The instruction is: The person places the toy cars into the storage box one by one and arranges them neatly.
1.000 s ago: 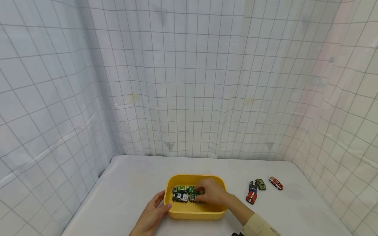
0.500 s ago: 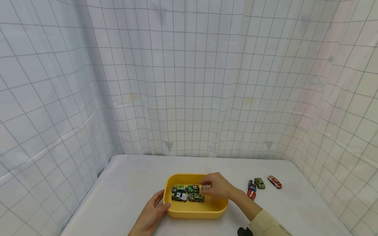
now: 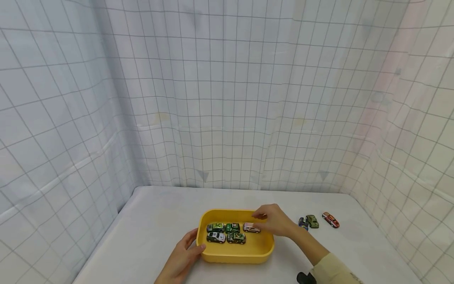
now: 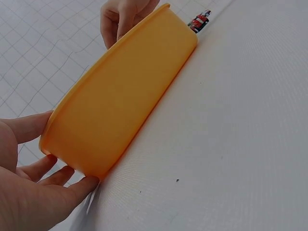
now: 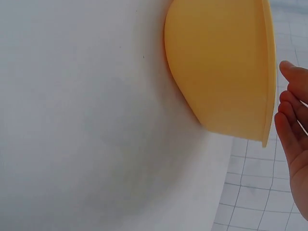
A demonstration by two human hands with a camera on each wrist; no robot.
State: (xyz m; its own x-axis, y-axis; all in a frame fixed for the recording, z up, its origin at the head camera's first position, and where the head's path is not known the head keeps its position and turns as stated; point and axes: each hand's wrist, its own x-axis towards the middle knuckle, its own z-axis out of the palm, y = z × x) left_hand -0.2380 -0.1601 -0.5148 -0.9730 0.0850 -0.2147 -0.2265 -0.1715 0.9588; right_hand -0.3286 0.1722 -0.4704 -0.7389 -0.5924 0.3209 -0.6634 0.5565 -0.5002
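Observation:
A yellow plastic tub (image 3: 235,258) stands on the table with several toy cars inside. My left hand (image 3: 182,255) holds its left end, thumb at the rim and fingers against the outer wall, as the left wrist view also shows on the tub (image 4: 115,91). Two rows of cars lie in it: a green-yellow car (image 3: 216,227), a green car (image 3: 232,227) and a pale pink-white car (image 3: 251,227) behind, a white-and-dark car (image 3: 216,237) and a camouflage car (image 3: 235,238) in front. Over the right rim hovers my right hand (image 3: 277,221), fingers loosely bent with nothing between them.
Right of the tub lie a blue car (image 3: 303,223), a green car (image 3: 312,221) and a red-orange car (image 3: 330,219). Beyond the tub in the left wrist view, a red car (image 4: 198,22) shows. White gridded curtains (image 3: 227,118) surround the table at the back and sides.
My right hand has let go of the pink-white car and drawn back rightward to the rim, uncovering it. My forearm now hides the red car. The left hand has stayed on the tub.

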